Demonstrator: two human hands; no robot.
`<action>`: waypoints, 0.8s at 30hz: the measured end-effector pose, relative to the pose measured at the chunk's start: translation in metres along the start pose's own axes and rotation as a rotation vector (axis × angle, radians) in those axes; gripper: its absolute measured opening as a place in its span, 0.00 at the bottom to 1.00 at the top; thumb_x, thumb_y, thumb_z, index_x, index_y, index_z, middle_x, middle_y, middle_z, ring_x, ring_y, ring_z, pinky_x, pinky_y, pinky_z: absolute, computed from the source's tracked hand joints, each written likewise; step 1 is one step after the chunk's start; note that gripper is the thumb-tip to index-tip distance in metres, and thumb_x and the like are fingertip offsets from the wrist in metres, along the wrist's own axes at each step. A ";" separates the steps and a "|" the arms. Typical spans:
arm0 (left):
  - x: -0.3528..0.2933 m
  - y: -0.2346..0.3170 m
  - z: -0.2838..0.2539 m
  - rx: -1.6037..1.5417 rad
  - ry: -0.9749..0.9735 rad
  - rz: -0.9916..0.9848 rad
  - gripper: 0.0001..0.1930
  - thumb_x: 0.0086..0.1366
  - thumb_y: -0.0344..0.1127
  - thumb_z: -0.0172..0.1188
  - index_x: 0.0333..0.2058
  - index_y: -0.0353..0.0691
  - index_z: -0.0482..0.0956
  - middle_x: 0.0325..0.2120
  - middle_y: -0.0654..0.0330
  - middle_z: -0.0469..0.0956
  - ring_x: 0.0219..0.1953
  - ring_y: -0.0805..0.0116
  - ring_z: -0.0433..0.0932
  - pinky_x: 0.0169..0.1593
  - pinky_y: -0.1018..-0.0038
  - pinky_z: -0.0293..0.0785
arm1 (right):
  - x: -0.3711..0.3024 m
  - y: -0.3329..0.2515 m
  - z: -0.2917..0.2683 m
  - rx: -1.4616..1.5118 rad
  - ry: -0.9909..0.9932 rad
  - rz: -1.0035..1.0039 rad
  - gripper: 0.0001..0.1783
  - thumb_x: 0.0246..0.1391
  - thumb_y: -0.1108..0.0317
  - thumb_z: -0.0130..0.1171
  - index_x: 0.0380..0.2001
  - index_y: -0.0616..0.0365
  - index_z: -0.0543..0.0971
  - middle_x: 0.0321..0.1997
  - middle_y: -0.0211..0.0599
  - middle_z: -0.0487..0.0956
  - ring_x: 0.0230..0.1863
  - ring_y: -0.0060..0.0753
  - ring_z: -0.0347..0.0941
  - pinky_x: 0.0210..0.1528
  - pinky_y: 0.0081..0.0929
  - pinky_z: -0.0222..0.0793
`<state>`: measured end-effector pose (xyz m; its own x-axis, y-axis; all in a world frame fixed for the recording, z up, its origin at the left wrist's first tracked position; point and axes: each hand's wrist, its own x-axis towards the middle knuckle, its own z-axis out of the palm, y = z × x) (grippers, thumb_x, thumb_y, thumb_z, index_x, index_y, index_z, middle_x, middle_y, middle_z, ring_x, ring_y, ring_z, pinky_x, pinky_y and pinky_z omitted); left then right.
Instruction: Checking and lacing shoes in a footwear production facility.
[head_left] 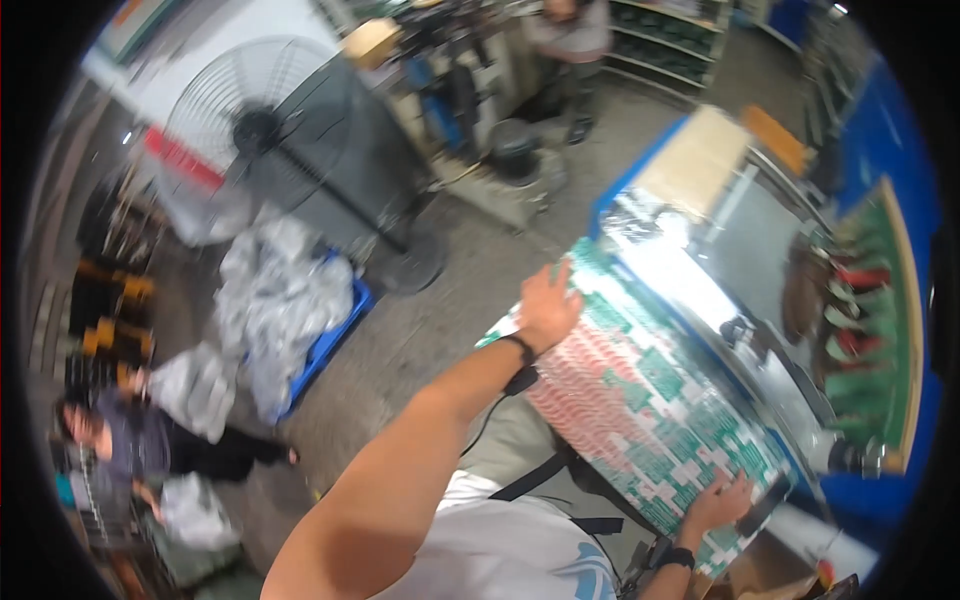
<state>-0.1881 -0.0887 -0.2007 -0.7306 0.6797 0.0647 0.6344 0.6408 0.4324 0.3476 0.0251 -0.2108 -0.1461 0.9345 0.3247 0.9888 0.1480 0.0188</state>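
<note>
A large sheet patterned in green, white and red (610, 385) lies tilted across the near side of a machine, in front of my body. My left hand (550, 308) rests on its far left part with the fingers spread. At the near right end my right hand (718, 502) lies on the sheet, fingers apart. Just beside that hand is a dark oblong piece (764, 505) whose kind I cannot make out. Under the sheet's far edge runs a shiny metal surface (675, 275) of the machine. Whatever lies beneath the sheet is hidden.
A large fan (255, 130) on a stand is at the far left. A blue pallet (330, 345) bears clear plastic bags (280, 290). One person (150, 435) at the left carries bags; another (575, 45) is at the back. A board with red-handled tools (860, 310) is at the right.
</note>
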 end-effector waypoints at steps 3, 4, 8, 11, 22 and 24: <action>0.008 0.023 0.009 0.061 0.042 0.031 0.36 0.72 0.48 0.60 0.75 0.38 0.68 0.63 0.33 0.75 0.66 0.34 0.73 0.70 0.44 0.67 | -0.003 0.015 -0.002 0.174 0.125 -0.015 0.26 0.62 0.63 0.66 0.63 0.58 0.83 0.70 0.60 0.77 0.68 0.67 0.70 0.71 0.60 0.62; 0.010 0.018 0.015 0.074 0.162 0.108 0.36 0.70 0.46 0.62 0.73 0.36 0.70 0.61 0.34 0.78 0.63 0.35 0.76 0.68 0.45 0.70 | 0.001 0.011 -0.004 0.183 0.132 -0.029 0.26 0.62 0.63 0.66 0.62 0.58 0.83 0.70 0.60 0.77 0.67 0.68 0.70 0.71 0.62 0.61; 0.012 -0.008 0.009 0.046 0.105 0.117 0.37 0.72 0.47 0.60 0.75 0.38 0.67 0.64 0.29 0.73 0.65 0.30 0.73 0.70 0.41 0.66 | 0.013 -0.004 -0.006 0.276 0.159 -0.043 0.26 0.62 0.63 0.66 0.63 0.58 0.80 0.71 0.60 0.73 0.70 0.68 0.67 0.73 0.66 0.58; 0.010 -0.019 0.021 0.142 0.231 0.193 0.35 0.73 0.43 0.59 0.76 0.37 0.66 0.66 0.29 0.70 0.66 0.30 0.69 0.71 0.39 0.62 | 0.018 -0.015 -0.023 0.261 0.201 -0.019 0.28 0.63 0.63 0.65 0.64 0.61 0.78 0.72 0.60 0.72 0.72 0.66 0.65 0.76 0.66 0.55; -0.014 0.042 0.041 0.129 0.095 0.183 0.35 0.77 0.39 0.53 0.77 0.30 0.58 0.78 0.33 0.53 0.82 0.30 0.46 0.81 0.33 0.38 | 0.232 -0.125 -0.081 0.861 0.265 -0.238 0.31 0.62 0.68 0.67 0.66 0.63 0.75 0.68 0.57 0.76 0.70 0.63 0.70 0.74 0.51 0.64; -0.015 0.041 0.036 0.133 0.062 0.179 0.37 0.76 0.40 0.55 0.77 0.29 0.58 0.79 0.32 0.53 0.82 0.30 0.48 0.81 0.33 0.40 | 0.308 -0.149 -0.031 0.891 0.251 -0.214 0.36 0.63 0.62 0.69 0.70 0.66 0.71 0.70 0.59 0.75 0.73 0.63 0.69 0.77 0.51 0.63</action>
<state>-0.1427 -0.0598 -0.2161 -0.6149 0.7663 0.1864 0.7801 0.5562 0.2866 0.1557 0.2806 -0.0848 -0.2079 0.7772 0.5939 0.5398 0.5975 -0.5930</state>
